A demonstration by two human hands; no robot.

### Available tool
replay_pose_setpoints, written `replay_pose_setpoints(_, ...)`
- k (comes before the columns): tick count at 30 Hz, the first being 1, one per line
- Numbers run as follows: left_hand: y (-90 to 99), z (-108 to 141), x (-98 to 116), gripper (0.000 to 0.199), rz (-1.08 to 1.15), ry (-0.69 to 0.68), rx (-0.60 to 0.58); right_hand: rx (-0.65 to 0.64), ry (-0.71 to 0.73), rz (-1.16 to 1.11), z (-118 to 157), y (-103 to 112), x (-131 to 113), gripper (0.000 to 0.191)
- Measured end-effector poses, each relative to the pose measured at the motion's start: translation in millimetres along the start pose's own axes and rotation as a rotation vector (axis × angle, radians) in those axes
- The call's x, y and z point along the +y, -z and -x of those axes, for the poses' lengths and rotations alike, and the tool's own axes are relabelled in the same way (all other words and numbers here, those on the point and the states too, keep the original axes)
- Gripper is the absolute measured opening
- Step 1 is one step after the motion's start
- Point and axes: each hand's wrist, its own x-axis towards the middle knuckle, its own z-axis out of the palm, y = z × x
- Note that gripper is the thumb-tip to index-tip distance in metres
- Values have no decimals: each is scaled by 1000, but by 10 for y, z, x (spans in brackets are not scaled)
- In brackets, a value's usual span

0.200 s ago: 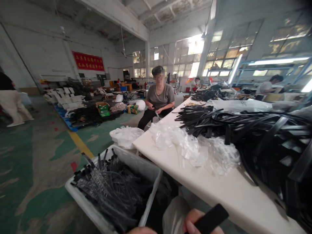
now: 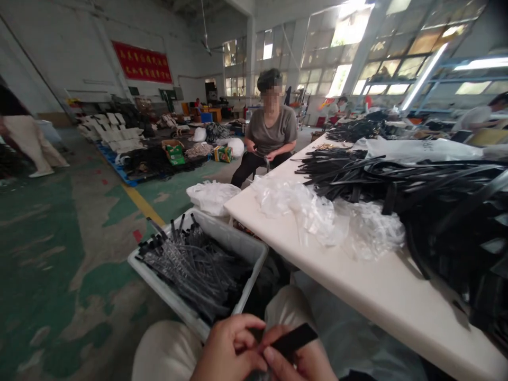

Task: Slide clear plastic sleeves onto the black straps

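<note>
My left hand (image 2: 228,349) and my right hand (image 2: 296,360) are together low in view, above my beige-trousered knees (image 2: 166,354). A flat black strap (image 2: 293,338) sticks up and to the right from between them. My right fingers pinch it, and my left fingers curl around its lower part, which is partly hidden. To the left of my hands stands a white plastic crate (image 2: 234,238) full of dark strips with comb-like grey edges (image 2: 190,270). Nearest on my right is the corner of a long white table (image 2: 357,280).
The table holds crumpled white plastic film (image 2: 301,209) and a large heap of black straps (image 2: 416,211). A seated co-worker (image 2: 272,127) works beyond it. White bags, boxes and material on blue pallets (image 2: 115,172) lie on the green-painted floor.
My view has tilted and shifted, bringing both hands higher into the frame. My left hand now shows fully and has joined my right on the black strap, which sits further left.
</note>
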Motion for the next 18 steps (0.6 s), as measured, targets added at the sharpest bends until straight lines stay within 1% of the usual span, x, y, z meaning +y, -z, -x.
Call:
replay_pose_setpoints(1,-12,9,36,44,1,17,21,38,-39,-36,5,-4,-21,51)
replay_pose_setpoints(3,-8,45,113,44,0,37,39,182,-83,-66,-3,32,-95,52)
replay_pose_setpoints(4,3,65,146,44,-5,38,36,221,-85,-56,-18,59,-135,51)
replay_pose_setpoints(5,16,79,171,43,-12,31,33,220,-81,-38,-40,82,-169,50)
replay_pose_setpoints(6,28,86,189,43,-22,23,26,185,-87,-16,-66,96,-194,51)
replay_pose_setpoints(7,38,85,200,43,-33,14,18,122,-113,8,-94,100,-211,53)
replay_pose_setpoints(9,49,63,212,45,-72,-1,7,-35,-195,59,-149,82,-228,57)
replay_pose_setpoints(11,48,39,225,47,-144,-9,-5,-148,-283,105,-196,67,-245,61)
replay_pose_setpoints(13,39,36,255,51,-229,-3,-40,-247,-376,153,-236,89,-269,65)
replay_pose_setpoints(14,34,44,276,54,-273,-1,-76,-302,-397,195,-256,116,-278,64)
replay_pose_setpoints(16,31,75,324,58,-377,-16,-168,-420,-376,289,-299,176,-276,58)
replay_pose_setpoints(17,43,91,347,57,-431,-30,-214,-480,-346,322,-326,193,-263,59)
replay_pose_setpoints(18,72,106,368,55,-478,-45,-253,-525,-315,332,-361,189,-245,64)
